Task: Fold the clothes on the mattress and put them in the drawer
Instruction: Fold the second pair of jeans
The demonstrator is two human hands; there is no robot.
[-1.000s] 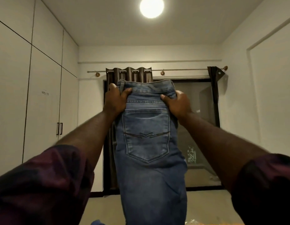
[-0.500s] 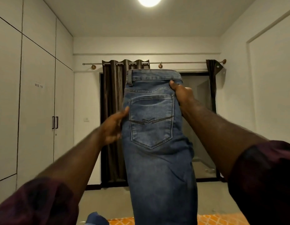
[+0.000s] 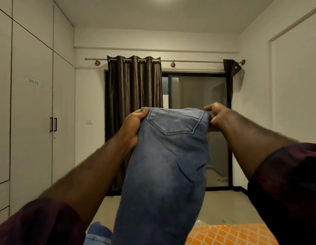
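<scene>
Plain white room, warm dim light. The whole left side is a tall wardrobe (image 3: pixel 31 138) with flat pale doors, two dark handles (image 3: pixel 53 124) side by side, and a little paper label (image 3: pixel 33 81) reading "WS 10". The far wall has a dark-framed glass door (image 3: pixel 198 92) under a metal curtain rod (image 3: pixel 189 61). One brown curtain (image 3: pixel 134 89) hangs over its left part, another (image 3: pixel 229 82) is bunched at the right end. There's a small white switch (image 3: pixel 90 122) left of the curtain. The floor (image 3: pixel 229 206) looks beige, and the ceiling (image 3: pixel 153 18) is brightest at the top edge.
</scene>
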